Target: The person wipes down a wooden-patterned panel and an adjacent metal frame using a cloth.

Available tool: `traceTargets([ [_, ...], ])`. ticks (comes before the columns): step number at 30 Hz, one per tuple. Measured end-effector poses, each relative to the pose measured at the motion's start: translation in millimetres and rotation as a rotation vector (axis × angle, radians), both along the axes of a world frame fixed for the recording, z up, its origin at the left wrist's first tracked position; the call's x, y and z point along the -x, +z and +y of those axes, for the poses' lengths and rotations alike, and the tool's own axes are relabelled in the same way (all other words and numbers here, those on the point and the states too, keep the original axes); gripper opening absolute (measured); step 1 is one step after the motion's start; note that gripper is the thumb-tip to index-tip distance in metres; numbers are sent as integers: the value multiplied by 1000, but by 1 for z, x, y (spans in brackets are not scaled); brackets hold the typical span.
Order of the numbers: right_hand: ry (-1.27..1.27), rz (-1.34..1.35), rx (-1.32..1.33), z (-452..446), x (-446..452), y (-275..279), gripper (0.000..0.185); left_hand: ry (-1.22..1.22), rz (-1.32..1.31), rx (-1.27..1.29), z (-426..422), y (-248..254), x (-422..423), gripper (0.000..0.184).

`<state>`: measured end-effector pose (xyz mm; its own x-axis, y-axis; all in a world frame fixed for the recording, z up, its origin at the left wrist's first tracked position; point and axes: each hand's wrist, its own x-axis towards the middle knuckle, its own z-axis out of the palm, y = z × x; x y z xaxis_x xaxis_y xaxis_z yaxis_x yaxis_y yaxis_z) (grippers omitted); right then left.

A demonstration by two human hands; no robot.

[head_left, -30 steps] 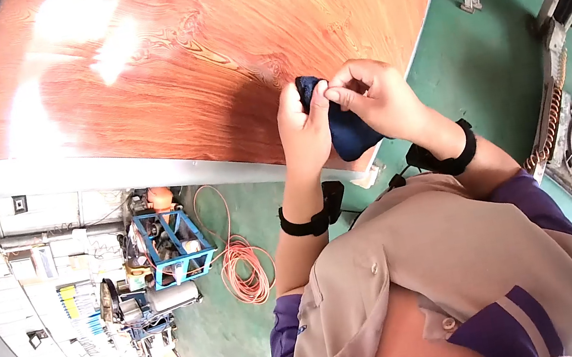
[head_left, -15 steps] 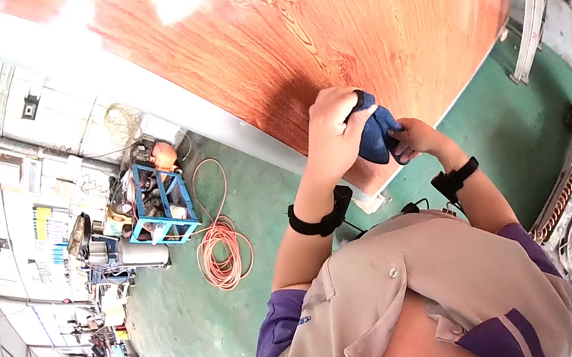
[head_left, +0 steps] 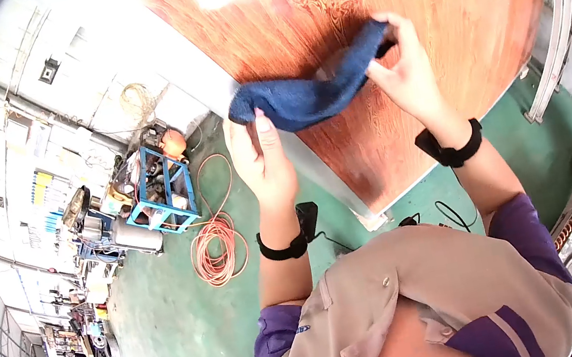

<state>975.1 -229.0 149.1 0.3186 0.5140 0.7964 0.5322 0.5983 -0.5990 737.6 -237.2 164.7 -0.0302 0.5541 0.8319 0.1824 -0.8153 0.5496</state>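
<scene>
A dark blue cloth hangs stretched between my two hands, sagging in the middle above the wood-grain panel. Its left end is pinched in my left hand, with the thumb on the near side. My right hand grips the other end between thumb and fingers, higher up and farther over the panel. Both wrists carry black straps with small black boxes.
A coiled orange hose lies on the green floor at the left. Beyond it stand a blue metal frame cart and cluttered shelving along the wall. Metal rails run at the right.
The cloth was bunched between my close-set hands; now it is spread out. My left hand has moved left, my right hand up and slightly right.
</scene>
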Motion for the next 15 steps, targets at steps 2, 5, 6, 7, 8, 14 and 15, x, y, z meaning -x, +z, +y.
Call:
traceTargets([
  [2, -105, -178, -235, 6, 16, 44, 64, 83, 230, -269, 10, 29, -7, 39],
  [5, -145, -330, -381, 44, 30, 59, 66, 366, 524, -545, 28, 43, -16, 40],
  [6, -109, -347, -408, 59, 32, 52, 56, 410, 597, -571, 38, 41, -17, 40],
  [7, -142, -378, -366, 65, 33, 40, 53, 435, 670, -542, 51, 32, -16, 42],
  [8, -177, -407, -323, 69, 33, 25, 50, 582, 793, -574, 55, 20, -16, 43],
  [14, -129, -464, -151, 61, 23, -73, 43, 457, 1021, -408, 53, -82, -25, 41],
  [15, -102, -515, -122, 58, 17, -89, 42, 439, 1070, -316, 51, -105, -28, 36],
])
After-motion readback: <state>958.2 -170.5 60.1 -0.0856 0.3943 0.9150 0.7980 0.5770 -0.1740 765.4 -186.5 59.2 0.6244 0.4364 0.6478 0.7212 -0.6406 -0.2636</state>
